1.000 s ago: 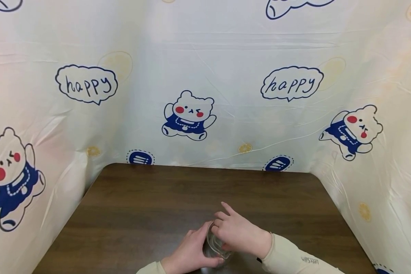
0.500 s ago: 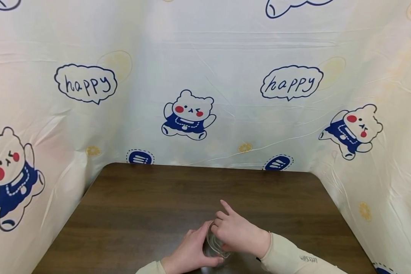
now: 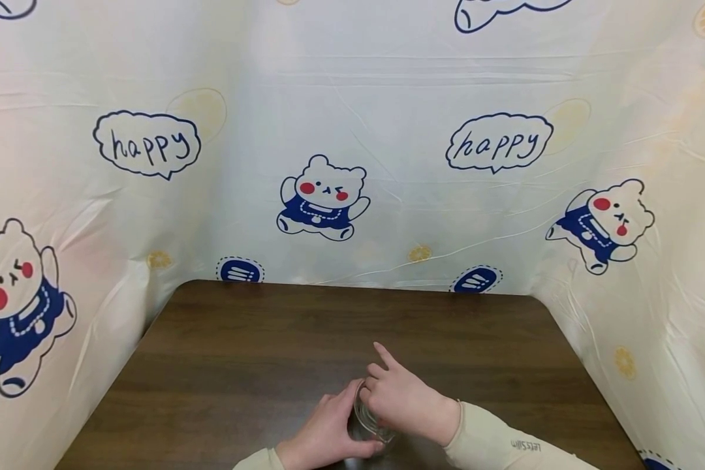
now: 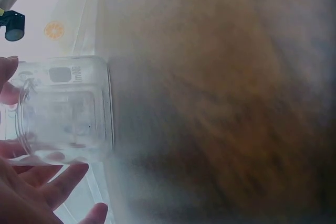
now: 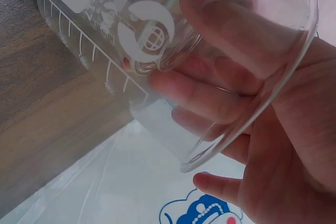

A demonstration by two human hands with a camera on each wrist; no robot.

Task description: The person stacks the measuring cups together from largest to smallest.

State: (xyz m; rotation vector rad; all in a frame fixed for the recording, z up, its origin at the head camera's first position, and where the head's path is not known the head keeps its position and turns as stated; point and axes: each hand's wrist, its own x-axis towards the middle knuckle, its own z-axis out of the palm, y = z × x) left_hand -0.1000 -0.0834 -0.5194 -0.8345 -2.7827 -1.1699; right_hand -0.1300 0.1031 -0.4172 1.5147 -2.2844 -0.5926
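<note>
A clear glass beaker [image 3: 367,425] stands upright on the brown table near its front. My left hand [image 3: 326,431] grips its outside wall, thumb on the near side and fingers round the far side. A smaller clear glass beaker [image 4: 68,119] is inside it, its rim and spout showing through the wall in the right wrist view. My right hand [image 3: 408,403] reaches past the wide rim, thumb and fingers pinching the smaller beaker, while its little finger sticks out over the outer rim. White graduation lines and print mark the glass [image 5: 94,51]. The palms are partly hidden in the head view.
The dark brown wooden table [image 3: 258,333] has rounded far corners. A pale curtain [image 3: 399,78] with printed bears and "happy" bubbles surrounds it at the back and both sides. A dark wrist device [image 4: 13,27] shows beside the right sleeve in the left wrist view.
My right hand and sleeve have shifted slightly to the left over the beakers. The left hand keeps its hold in the same place.
</note>
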